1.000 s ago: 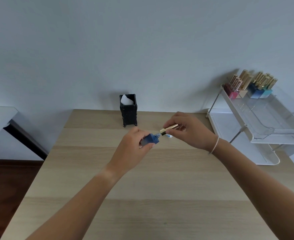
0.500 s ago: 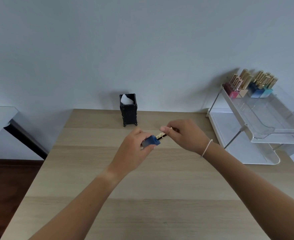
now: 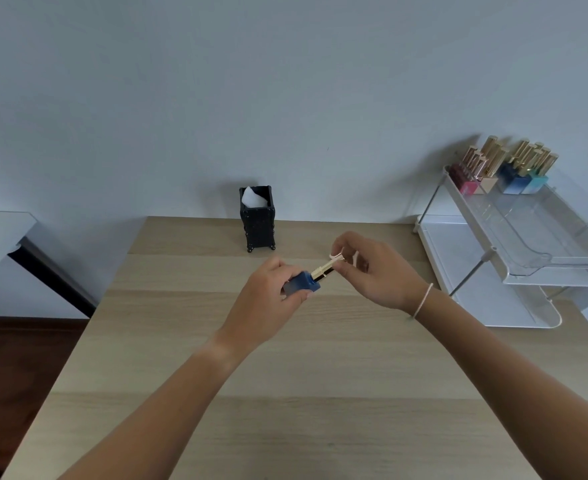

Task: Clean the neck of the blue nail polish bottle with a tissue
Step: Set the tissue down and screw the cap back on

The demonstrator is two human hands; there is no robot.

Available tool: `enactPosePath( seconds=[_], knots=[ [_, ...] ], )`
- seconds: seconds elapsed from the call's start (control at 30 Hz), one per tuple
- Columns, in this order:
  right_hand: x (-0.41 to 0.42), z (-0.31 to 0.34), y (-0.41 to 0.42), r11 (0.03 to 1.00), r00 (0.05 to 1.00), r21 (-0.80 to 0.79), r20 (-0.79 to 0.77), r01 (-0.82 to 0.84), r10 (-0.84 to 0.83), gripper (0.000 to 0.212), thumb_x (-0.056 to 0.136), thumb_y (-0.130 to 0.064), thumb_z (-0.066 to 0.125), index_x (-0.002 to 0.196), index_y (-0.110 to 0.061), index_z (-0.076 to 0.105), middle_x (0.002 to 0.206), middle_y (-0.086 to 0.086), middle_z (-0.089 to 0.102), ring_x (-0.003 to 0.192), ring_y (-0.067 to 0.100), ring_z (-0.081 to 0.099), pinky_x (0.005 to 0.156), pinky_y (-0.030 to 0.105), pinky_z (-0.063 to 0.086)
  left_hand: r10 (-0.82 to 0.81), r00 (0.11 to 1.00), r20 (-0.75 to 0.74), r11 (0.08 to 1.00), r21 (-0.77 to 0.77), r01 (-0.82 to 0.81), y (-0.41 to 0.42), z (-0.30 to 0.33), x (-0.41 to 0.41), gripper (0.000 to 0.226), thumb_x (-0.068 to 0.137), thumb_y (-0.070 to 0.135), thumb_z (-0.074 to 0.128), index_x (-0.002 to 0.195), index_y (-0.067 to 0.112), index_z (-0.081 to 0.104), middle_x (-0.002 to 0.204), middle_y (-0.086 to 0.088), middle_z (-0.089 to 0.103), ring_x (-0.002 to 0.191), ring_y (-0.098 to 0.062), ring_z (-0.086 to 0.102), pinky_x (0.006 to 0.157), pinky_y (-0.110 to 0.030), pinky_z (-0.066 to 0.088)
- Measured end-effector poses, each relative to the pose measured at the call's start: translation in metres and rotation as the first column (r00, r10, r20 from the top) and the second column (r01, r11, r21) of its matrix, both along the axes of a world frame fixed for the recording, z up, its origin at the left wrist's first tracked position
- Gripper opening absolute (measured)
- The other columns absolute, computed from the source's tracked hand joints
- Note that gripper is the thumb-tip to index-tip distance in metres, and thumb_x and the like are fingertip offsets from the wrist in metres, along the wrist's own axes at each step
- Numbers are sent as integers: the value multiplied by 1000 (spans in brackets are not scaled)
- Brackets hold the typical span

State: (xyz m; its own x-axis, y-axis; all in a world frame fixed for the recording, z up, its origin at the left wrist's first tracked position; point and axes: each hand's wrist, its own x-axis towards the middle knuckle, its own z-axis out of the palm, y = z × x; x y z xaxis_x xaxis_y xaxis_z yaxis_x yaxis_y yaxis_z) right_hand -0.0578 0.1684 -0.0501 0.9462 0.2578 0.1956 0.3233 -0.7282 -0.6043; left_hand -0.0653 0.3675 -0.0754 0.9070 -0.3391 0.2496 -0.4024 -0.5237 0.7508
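Note:
The blue nail polish bottle [image 3: 301, 284] is held above the wooden table [image 3: 285, 393], tilted with its neck pointing up and to the right. My left hand [image 3: 268, 303] is shut around its body. The gold cap [image 3: 323, 270] sits on the neck. My right hand [image 3: 379, 275] pinches the cap's far end with thumb and fingertips, and a small white scrap [image 3: 335, 256] shows between those fingers. White tissue [image 3: 251, 197] sticks out of a black holder [image 3: 257, 223] at the table's back edge, beyond both hands.
A white two-tier rack [image 3: 514, 268] stands at the right, with several gold-capped polish bottles [image 3: 503, 168] on the back of its top shelf. A white desk edge [image 3: 5, 230] lies off the table to the left.
One second ago the cap and brush were out of the bottle. My right hand has brought the cap back onto the neck and now grips it by the tip.

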Motion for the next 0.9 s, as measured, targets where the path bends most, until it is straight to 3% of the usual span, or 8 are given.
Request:
enactPosePath(
  seconds=[0.03, 0.13, 0.2, 0.33, 0.4, 0.57, 0.7, 0.9],
  knots=[
    [0, 0, 1, 1000, 1000, -14, 9, -9, 10, 12, 88, -30, 53, 83, -20, 55, 67, -12, 48, 50, 4, 41, 51, 14, 31, 1, 1000, 0, 1000, 1, -1, 0, 0, 0, 26, 79, 19, 68, 104, 12, 64, 80, 10, 44, 77, -24, 53, 77, -48, 52],
    [2, 0, 4, 996, 1000, -83, 5, 16, -15, 43, 92, -43, 41, 63, -12, 49, 55, -4, 43, 50, 10, 37, 51, 26, 30, -3, 1000, -4, 1000, -1, 3, 0, 0, 0, 25, 79, 19, 68, 103, 12, 64, 80, 10, 45, 77, -24, 54, 78, -48, 52],
    [2, 0, 4, 996, 999, -83, 17, 30, -29, 53, 88, -53, 34, 70, -7, 54, 59, 1, 49, 51, 12, 40, 52, 29, 33, -3, 1000, -5, 1000, -4, 3, 0, -1, -1, 26, 79, 19, 68, 103, 12, 64, 80, 9, 45, 78, -25, 54, 78, -48, 52],
    [-1, -2, 2, 999, 998, -25, 34, -45, 46, 12, 86, -32, 56, 91, -21, 53, 79, -11, 51, 52, 6, 41, 52, 17, 32, 8, 1000, -3, 1000, 3, -8, -1, -1, 0, 27, 79, 19, 68, 105, 13, 64, 81, 6, 46, 78, -24, 54, 78, -48, 52],
    [0, -3, 2, 998, 998, -42, 40, -52, 54, 14, 87, -29, 55, 83, -16, 54, 73, -10, 48, 52, 6, 39, 52, 19, 31, 10, 1000, -3, 1000, 5, -10, 0, -1, 0, 26, 79, 19, 68, 104, 13, 64, 82, 3, 47, 77, -24, 54, 77, -47, 51],
    [1, -2, 5, 997, 999, -81, 40, -18, 21, 47, 89, -51, 36, 61, -14, 45, 54, -7, 37, 49, 10, 35, 51, 29, 31, -5, 1000, -3, 1000, -10, 5, -1, -1, -2, 22, 79, 18, 68, 101, 13, 64, 82, 2, 48, 77, -21, 54, 78, -44, 52],
    [-2, -2, 3, 999, 998, -5, 27, -53, 53, 18, 89, -34, 52, 92, -17, 55, 72, -14, 49, 52, 3, 44, 51, 13, 33, 5, 1000, -10, 1000, -13, -6, -1, -2, -1, 24, 80, 18, 67, 103, 13, 64, 84, 0, 49, 79, -21, 55, 79, -44, 53],
    [-3, -1, 4, 999, 998, -26, 50, -38, 39, 7, 87, -19, 56, 89, -12, 56, 66, -16, 44, 54, 3, 40, 53, 11, 32, 10, 999, -36, 1000, -15, -10, -3, -4, 0, 24, 79, 19, 67, 103, 15, 65, 84, -4, 50, 78, -25, 55, 77, -49, 52]
  ],
)
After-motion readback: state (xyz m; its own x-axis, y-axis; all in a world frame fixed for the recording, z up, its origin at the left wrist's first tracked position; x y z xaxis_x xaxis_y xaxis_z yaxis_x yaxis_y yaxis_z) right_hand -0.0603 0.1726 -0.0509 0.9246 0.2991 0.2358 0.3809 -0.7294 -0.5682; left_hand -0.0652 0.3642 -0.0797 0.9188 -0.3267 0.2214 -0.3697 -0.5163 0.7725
